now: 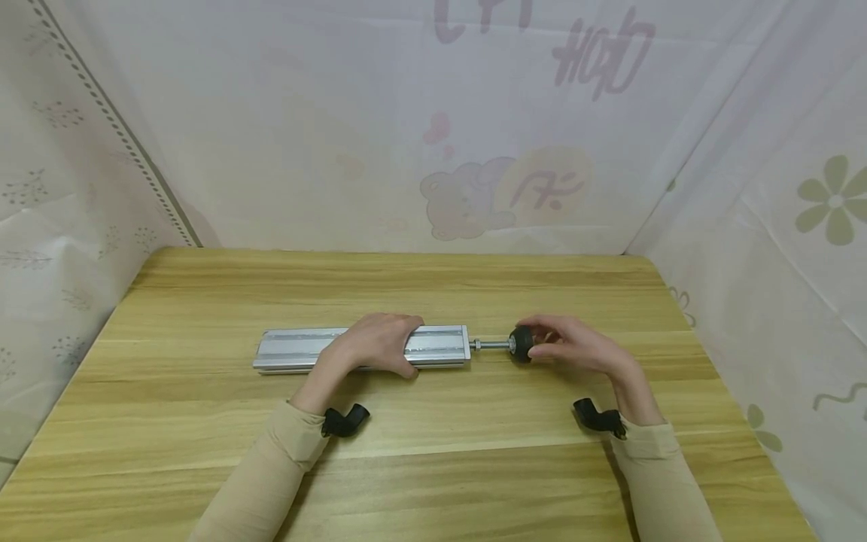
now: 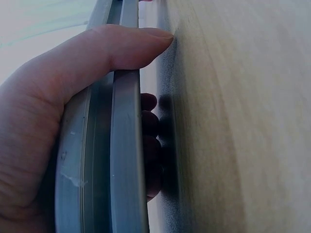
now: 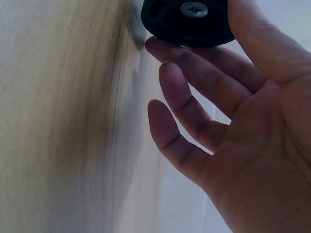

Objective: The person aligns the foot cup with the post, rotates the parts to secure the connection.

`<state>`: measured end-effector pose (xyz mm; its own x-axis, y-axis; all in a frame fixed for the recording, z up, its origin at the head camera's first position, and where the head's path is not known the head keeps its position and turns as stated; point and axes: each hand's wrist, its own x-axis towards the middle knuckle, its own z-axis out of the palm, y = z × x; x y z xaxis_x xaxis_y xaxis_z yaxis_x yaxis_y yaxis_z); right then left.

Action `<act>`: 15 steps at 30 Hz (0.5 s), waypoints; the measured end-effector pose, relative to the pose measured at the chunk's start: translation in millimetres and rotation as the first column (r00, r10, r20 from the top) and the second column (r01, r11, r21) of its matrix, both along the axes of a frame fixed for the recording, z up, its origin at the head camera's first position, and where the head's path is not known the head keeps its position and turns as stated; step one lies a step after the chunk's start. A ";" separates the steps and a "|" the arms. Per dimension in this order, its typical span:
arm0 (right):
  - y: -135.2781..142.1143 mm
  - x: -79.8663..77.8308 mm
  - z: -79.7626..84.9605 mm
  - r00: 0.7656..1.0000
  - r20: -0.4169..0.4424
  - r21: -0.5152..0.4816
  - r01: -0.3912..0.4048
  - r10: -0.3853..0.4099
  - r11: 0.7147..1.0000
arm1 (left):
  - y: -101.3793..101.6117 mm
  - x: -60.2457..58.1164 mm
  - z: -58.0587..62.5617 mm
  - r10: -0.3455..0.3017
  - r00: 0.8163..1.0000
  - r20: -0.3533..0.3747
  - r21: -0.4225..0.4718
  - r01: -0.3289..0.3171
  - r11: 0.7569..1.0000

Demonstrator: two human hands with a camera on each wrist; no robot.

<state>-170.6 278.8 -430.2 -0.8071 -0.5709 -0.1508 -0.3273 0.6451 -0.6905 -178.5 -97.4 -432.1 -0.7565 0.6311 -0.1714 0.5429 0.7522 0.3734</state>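
Note:
A silver aluminium profile [image 1: 291, 348] lies lengthwise across the table. My left hand [image 1: 378, 342] grips it from above, with the thumb over the near side and fingertips showing beyond the bar [image 2: 129, 150] in the left wrist view. From its right end plate [image 1: 466, 342] a threaded rod [image 1: 496, 345] with a hex nut [image 1: 477, 345] sticks out, ending in a black levelling foot [image 1: 521, 344]. My right hand [image 1: 582, 348] pinches this foot by its rim between thumb and fingers. The right wrist view shows a cross-head screw [image 3: 194, 9] in the foot's underside; the other fingers are loosely bent.
The wood-grain table [image 1: 440, 474] extends around the profile. Printed pale cloth [image 1: 284, 135] hangs behind the table and at both sides. Black curved pieces stick out from the left [image 1: 347, 420] and right [image 1: 596, 415] beige sleeve cuffs.

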 end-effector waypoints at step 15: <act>-5.2 1.1 0.9 0.999 0.021 -0.080 0.036 -0.035 0.996 | -0.2 -0.2 0.4 -0.001 1.000 0.002 -0.006 0.001 1.000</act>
<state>-169.5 273.6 -429.3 -0.8242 -0.5529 -0.1220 -0.2908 0.5983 -0.7467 -178.7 -97.6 -431.7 -0.7552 0.6312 -0.1766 0.5432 0.7535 0.3705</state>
